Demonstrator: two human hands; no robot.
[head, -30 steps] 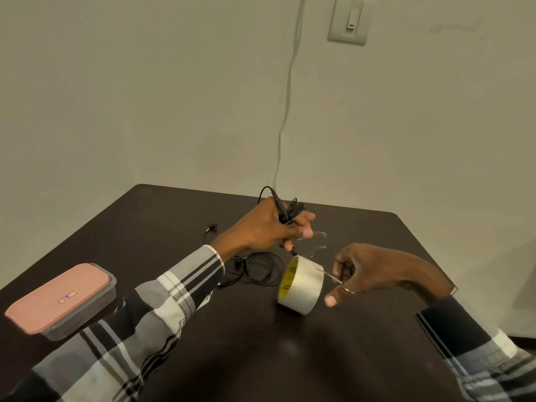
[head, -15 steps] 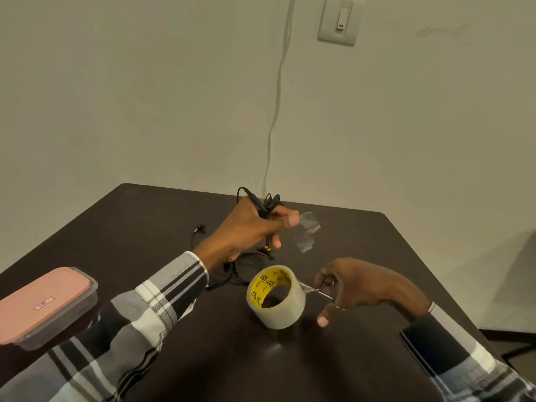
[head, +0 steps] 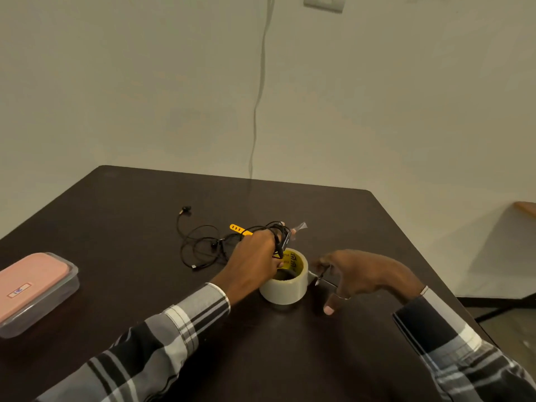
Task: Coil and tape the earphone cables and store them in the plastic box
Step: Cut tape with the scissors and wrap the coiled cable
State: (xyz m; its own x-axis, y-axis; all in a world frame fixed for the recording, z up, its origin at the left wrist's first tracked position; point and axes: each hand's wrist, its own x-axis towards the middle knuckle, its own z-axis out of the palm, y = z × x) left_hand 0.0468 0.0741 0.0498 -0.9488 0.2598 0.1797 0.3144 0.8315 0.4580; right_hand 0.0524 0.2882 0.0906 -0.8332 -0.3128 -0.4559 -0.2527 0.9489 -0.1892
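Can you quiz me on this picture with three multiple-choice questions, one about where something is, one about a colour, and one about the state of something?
1. Where does the plastic box sit?
A. At the table's left edge
B. Beside the tape roll
C. Under the right hand

2. What colour is the box's lid?
A. Blue
B. Pink
C. Green

3. What is the left hand doing?
A. Lying flat and empty on the table
B. Gripping a coiled earphone cable above the tape roll
C. Lifting the box's lid

Answers:
1. A, the box stands far left on the dark table, apart from both hands.
2. B, the lid is plainly pink.
3. B, its fingers curl round black cable loops, with a piece of clear tape sticking out past them.
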